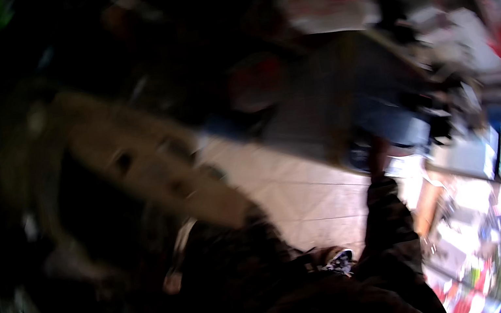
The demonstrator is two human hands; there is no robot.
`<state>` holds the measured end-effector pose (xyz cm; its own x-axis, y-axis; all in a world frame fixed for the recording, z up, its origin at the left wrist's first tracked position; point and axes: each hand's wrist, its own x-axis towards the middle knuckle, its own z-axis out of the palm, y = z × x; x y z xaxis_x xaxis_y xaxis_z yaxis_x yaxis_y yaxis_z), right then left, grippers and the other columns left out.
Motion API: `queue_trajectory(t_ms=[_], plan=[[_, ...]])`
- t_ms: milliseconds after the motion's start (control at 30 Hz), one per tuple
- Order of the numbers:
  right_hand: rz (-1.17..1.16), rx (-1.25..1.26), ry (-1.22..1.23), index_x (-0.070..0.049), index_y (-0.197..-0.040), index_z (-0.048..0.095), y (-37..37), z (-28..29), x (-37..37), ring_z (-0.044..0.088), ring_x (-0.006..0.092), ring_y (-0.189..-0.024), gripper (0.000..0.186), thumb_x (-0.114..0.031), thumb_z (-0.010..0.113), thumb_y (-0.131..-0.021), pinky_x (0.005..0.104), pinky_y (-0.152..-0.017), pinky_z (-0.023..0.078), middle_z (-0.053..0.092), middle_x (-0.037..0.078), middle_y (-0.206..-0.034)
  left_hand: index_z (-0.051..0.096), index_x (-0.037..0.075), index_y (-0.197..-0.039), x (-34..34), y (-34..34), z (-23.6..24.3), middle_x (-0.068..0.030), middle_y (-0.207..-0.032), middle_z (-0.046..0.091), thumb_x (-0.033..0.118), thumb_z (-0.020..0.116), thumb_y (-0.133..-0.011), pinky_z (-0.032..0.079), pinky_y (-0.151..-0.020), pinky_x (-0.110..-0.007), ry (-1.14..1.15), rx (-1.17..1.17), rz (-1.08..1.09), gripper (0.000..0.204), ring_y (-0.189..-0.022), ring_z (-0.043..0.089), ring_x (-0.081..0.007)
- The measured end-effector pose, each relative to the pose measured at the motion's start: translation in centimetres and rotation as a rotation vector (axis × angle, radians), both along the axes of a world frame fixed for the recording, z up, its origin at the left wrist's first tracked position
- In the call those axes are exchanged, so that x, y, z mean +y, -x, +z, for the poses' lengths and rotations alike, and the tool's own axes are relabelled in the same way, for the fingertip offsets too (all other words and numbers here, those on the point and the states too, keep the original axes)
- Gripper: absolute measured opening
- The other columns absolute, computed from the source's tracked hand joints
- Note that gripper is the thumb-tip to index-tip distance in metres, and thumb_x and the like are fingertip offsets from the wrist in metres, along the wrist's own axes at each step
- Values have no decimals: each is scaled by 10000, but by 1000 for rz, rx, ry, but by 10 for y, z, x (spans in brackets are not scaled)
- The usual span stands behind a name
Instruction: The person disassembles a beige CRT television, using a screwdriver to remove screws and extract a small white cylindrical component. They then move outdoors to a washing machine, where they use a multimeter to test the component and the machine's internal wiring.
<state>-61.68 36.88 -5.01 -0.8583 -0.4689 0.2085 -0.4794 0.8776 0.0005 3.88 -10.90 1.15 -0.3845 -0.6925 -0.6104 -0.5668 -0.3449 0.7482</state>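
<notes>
Blue blurred object point(384, 124) sits just beyond the right hand point(378, 158), which reaches out on a dark sleeve point(389, 226) from the lower edge; the picture is too smeared to tell whether the fingers touch it, or how far that hand is open. Left of the blue object a strip of pale tiled floor point(294, 182) lies open, bounded on its far left by a long tan board point(153, 166) running slantwise. Right of the blue object, bright shelves of packaged goods point(492, 215) crowd close. A patterned shoe point(341, 262) shows below it. The left hand is not to be made out in the dark lower left. Everything above the blue object is blur.
</notes>
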Motion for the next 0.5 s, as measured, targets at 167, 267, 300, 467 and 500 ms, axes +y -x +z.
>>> queue_trajectory(t_ms=[167, 267, 300, 467, 500], plan=[[-177, -63, -486, -10, -967, 645, 28, 65, -91, 638, 396, -951, 429, -408, 494, -1017, 524, -810, 515, 659, 197, -979, 622, 84, -1229, -4, 1, 52, -104, -945, 649, 298, 786, -860, 551, -730, -451, -84, -175, -2, 457, -839, 640, -238], [78, 4, -48, 37, -1075, 650, -19, 131, -142, 601, 434, -976, 314, -256, 581, -989, 492, -884, 480, 640, 244, -1023, 645, 83, -1184, -11, 20, 49, -92, -901, 652, 276, 792, -856, 554, -694, -446, -133, -83, 60, 408, -803, 646, -224], [333, -52, 75, 39, -1075, 652, -28, 114, -139, 624, 393, -1013, 258, -186, 554, -996, 459, -916, 486, 657, 234, -1045, 652, 76, -1175, -12, 27, 47, -93, -893, 660, 267, 797, -850, 554, -686, -437, -130, -42, 88, 404, -798, 652, -220], [533, -1562, 498, -29, -1320, 536, -317, 152, -345, 613, 267, -1059, 381, -106, 563, -948, 394, -896, 512, 605, 115, -1250, 591, 56, -1315, 0, 36, 56, -160, -1105, 685, 281, 804, -849, 564, -756, -455, 34, -13, 97, 560, -977, 681, -245], [373, -1749, 564, -19, -1317, 514, -357, 136, -357, 598, 279, -1080, 423, -73, 589, -904, 363, -915, 488, 570, 124, -1276, 589, 61, -1321, -4, 36, 62, -170, -1138, 673, 294, 803, -848, 565, -759, -468, 30, -37, 48, 569, -990, 681, -264]])
